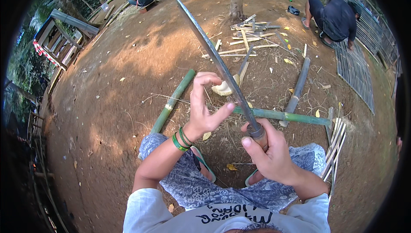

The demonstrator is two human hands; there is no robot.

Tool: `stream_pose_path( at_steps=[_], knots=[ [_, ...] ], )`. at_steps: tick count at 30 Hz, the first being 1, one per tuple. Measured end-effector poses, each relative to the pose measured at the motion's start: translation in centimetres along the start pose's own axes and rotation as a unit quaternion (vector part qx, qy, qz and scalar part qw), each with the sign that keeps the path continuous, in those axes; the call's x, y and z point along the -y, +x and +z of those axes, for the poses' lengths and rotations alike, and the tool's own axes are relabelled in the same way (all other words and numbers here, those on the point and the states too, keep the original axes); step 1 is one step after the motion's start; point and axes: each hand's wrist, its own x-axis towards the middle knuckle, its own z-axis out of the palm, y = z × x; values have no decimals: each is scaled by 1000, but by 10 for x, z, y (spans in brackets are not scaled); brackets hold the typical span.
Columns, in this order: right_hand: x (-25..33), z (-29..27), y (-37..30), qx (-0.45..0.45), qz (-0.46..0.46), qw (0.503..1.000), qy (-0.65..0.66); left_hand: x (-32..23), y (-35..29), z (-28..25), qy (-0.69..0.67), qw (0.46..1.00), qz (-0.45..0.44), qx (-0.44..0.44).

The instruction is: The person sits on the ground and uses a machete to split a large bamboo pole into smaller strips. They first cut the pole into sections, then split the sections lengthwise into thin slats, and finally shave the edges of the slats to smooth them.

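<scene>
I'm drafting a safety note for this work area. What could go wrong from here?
The left hand is open close to the long blade, so its fingers might get cut. If the right hand lost the handle, the blade could drop toward the sandalled feet.

Dappled daylight across the soil [102,109]
</scene>
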Motion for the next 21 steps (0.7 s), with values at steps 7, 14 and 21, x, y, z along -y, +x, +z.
stream_pose_path(
  at_steps=[7, 14, 21],
  knots=[
    [-5, -7, -4, -4, 36, 999, 22, -31, 17, -17, 93, 982, 167, -12],
    [-5, -2, -7, 4, -5, 999, 31, -38, 21, -21, 134, 978, 157, -8],
    [-6, 0, -11, -15, -8, 999, 47, -38, 14, -18, 96, 987, 127, -12]
  ],
)
